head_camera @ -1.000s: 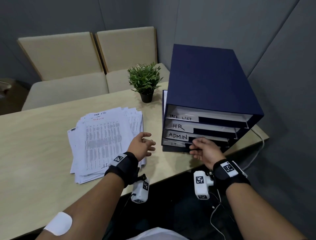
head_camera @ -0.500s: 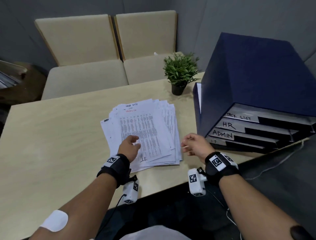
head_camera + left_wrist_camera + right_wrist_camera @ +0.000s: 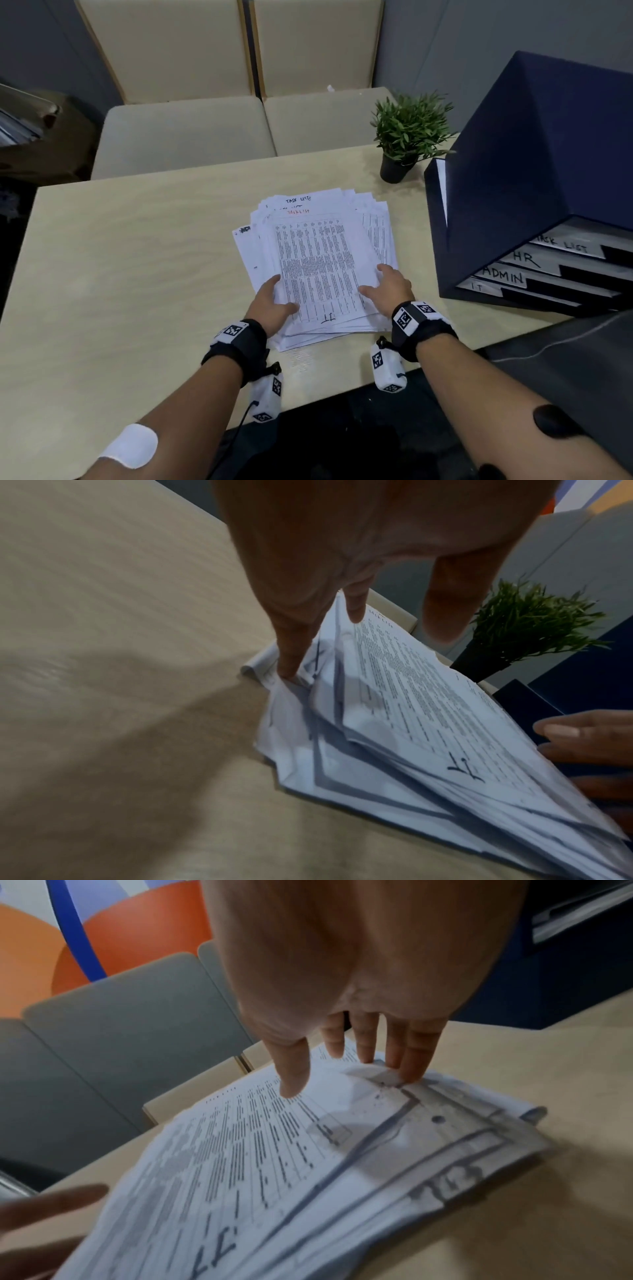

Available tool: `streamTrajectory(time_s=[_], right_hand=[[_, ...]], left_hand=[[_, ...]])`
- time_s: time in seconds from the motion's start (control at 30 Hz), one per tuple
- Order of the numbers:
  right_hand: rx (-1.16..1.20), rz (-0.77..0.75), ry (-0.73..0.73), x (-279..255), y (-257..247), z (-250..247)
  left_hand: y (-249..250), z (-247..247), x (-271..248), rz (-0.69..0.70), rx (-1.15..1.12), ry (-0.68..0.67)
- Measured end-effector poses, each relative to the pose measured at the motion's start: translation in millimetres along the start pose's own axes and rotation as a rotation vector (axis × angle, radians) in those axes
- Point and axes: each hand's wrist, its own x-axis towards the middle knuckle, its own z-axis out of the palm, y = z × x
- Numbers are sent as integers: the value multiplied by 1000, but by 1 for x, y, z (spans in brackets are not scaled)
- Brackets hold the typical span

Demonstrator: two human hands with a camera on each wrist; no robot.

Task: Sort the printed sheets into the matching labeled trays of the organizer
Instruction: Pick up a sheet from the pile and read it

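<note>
A loose stack of printed sheets (image 3: 318,260) lies on the table's middle; its top sheet (image 3: 428,696) carries a handwritten "IT" at the near edge. My left hand (image 3: 279,294) touches the stack's near left edge with straight fingers (image 3: 291,666), its thumb over the top sheet. On the near right edge my right hand (image 3: 387,287) rests, fingertips (image 3: 411,1069) on the paper edges and thumb on the top sheet. The dark blue organizer (image 3: 534,164) stands at the right, with trays labelled TASK LIST (image 3: 565,245), HR (image 3: 525,258), ADMIN (image 3: 503,275) and IT (image 3: 479,287).
A small potted plant (image 3: 407,133) stands behind the stack, just left of the organizer. Beige bench seats (image 3: 219,130) run along the table's far side. The wooden table (image 3: 120,274) spreads bare to the left; its near edge is under my wrists.
My right hand left the front of the IT tray and moved left onto the stack. My left hand slid onto the stack's left edge. The head view swung left.
</note>
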Motion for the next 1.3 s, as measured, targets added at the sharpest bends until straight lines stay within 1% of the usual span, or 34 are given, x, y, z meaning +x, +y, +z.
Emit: streamTrajectory(time_s=[0.1, 0.2, 0.3, 0.4, 0.53, 0.67, 0.8, 0.9, 1.0, 1.1, 1.17, 1.3], right_hand=[[-70, 34, 27, -2, -3, 12], [-88, 66, 68, -4, -3, 25], [-35, 92, 87, -3, 1, 37], [56, 114, 63, -4, 3, 41], [99, 71, 37, -3, 12, 36], [174, 7, 13, -5, 25, 20], [279, -23, -37, -12, 51, 2], [361, -33, -62, -17, 78, -2], [408, -52, -77, -18, 98, 1], [451, -71, -51, -24, 99, 2], [478, -78, -40, -26, 99, 5], [486, -73, -56, -30, 98, 12]], left_hand=[[-2, 0, 2, 6, 11, -26], [-5, 1, 4, 9, 48, -58], [-5, 0, 3, -6, 91, -73], [-5, -2, 1, -3, 98, -80], [-4, -2, -1, -8, 95, -93], [-3, -3, -2, -5, 67, -90], [-2, -5, -2, -28, 11, -96], [2, -4, -2, -48, -37, -43], [9, -3, 1, -6, -64, 92], [21, -4, 3, 9, -67, 197], [26, -4, 5, -12, -36, 211], [35, -6, 2, 18, -122, 177]])
